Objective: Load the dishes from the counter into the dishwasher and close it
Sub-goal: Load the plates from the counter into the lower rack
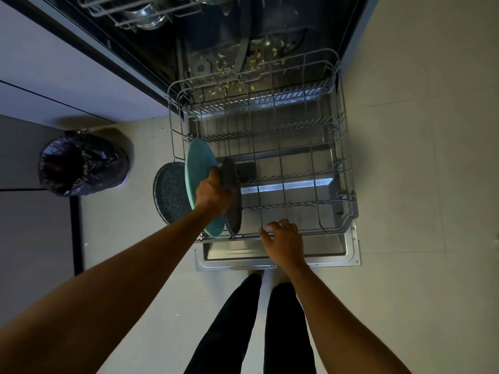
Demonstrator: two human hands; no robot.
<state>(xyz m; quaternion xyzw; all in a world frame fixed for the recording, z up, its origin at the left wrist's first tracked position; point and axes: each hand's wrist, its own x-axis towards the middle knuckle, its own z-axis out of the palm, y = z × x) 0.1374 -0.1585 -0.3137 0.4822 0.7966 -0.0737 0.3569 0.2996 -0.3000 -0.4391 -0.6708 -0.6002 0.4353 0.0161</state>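
Observation:
The dishwasher's lower rack (337, 147) is pulled out over the open door (351, 255). A teal plate (198, 168) and a dark grey plate (233, 211) stand on edge at the rack's left side. My left hand (212, 193) grips between them, fingers curled over the grey plate's rim. A dark speckled plate (168, 193) stands just left of the teal one, at the rack's outer edge. My right hand (283, 238) rests on the rack's front rail with fingers curled over the wire.
The upper rack (135, 14) holds glassware at the top. A bin lined with a black bag (81, 166) stands on the floor to the left. White cabinet fronts (54, 76) run along the left. My legs (256, 333) stand before the door.

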